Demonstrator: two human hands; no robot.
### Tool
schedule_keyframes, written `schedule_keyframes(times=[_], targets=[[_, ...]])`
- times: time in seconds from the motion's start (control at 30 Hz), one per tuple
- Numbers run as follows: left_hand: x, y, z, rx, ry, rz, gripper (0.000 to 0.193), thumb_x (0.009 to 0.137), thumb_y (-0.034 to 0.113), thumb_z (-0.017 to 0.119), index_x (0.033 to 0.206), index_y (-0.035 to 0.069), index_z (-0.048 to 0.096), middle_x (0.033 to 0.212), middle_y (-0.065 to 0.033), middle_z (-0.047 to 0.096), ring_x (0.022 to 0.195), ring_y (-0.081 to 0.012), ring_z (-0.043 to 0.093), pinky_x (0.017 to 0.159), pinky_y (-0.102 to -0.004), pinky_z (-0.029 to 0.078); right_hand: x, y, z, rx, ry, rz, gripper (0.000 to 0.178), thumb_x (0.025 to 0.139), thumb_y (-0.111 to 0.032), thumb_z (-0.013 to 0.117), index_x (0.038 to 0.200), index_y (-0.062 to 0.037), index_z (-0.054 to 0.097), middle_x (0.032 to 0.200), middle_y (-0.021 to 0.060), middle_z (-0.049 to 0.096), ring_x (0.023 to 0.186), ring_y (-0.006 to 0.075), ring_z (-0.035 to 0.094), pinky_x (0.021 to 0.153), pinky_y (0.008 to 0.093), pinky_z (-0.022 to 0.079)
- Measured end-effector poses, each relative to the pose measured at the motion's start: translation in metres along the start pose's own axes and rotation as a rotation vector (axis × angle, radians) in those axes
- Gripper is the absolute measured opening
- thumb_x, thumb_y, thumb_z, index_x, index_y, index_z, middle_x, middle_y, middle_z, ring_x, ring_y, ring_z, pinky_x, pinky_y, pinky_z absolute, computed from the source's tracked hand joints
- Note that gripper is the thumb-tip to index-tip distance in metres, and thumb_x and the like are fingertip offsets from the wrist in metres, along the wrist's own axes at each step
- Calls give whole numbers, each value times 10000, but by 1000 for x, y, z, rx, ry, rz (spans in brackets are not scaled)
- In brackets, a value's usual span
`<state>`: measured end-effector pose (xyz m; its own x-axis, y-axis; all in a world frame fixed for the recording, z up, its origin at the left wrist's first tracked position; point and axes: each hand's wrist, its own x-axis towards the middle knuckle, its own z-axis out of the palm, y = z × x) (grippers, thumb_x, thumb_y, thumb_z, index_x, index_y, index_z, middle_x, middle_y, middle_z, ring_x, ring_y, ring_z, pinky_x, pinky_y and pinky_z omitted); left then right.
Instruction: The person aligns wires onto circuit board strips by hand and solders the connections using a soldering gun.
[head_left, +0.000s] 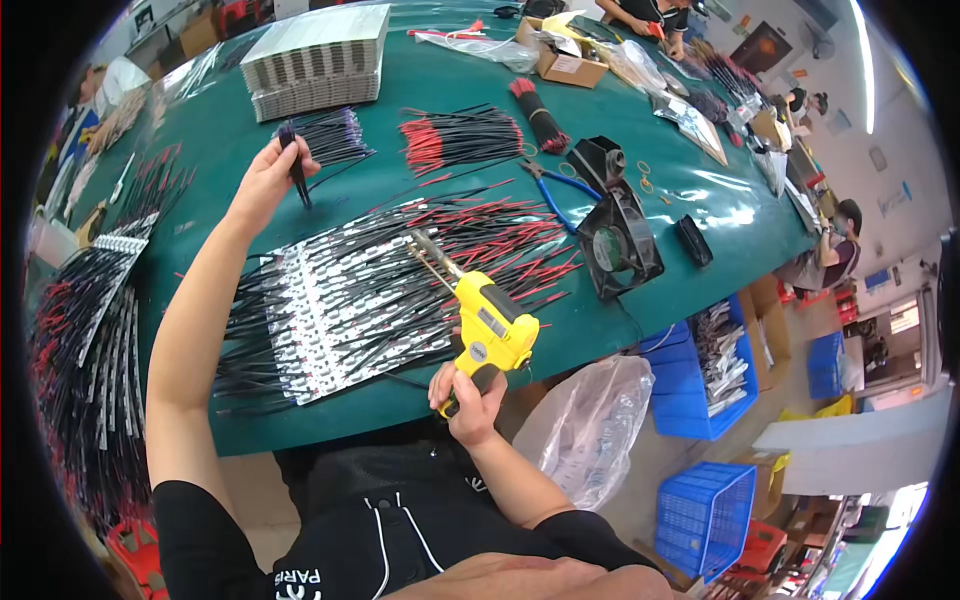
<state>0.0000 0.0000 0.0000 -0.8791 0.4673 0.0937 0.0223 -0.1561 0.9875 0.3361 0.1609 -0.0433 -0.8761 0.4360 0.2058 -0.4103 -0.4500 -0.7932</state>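
Note:
My left hand (262, 182) is raised over the green table, closed around a small bundle of dark wires (299, 182). Beside it lies a pile of black wires with purple ends (340, 137). In my right hand (472, 405), near the table's front edge, is a yellow soldering gun (497, 322). Its metal tip points up and away, above a wide panel of white strip boards (320, 345). Many black and red wires (510, 235) stick out from both sides of these boards; whether the tip touches any cannot be told.
Farther back lie red-and-black wires (465, 138) and a tied wire bundle (540, 118). Blue-handled pliers (556, 195) and a black fan (615, 240) stand right. A stack of pale trays (318, 60) is at the back. More wired strips (115, 260) hang at left. Co-workers (845, 245) sit around.

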Motion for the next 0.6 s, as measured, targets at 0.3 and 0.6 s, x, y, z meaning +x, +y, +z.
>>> schedule_keyframes(times=[0.3,0.6], targets=[[-117,94,46,705,-10,369,135,854,23,511,982,0,548,725,27,468,668,-49,410,592,-197,355,-8,9,-2,-95,77,-74,415,876,-113,379,1248,63,325,563,68,430,424,156,414,424,293,395],[-181,36,5,783,46,322,149,731,36,681,842,-34,610,708,-111,572,625,-220,539,566,-284,414,-3,-3,22,-130,6,10,482,863,-176,432,1234,97,290,520,55,410,386,140,394,393,260,376]])
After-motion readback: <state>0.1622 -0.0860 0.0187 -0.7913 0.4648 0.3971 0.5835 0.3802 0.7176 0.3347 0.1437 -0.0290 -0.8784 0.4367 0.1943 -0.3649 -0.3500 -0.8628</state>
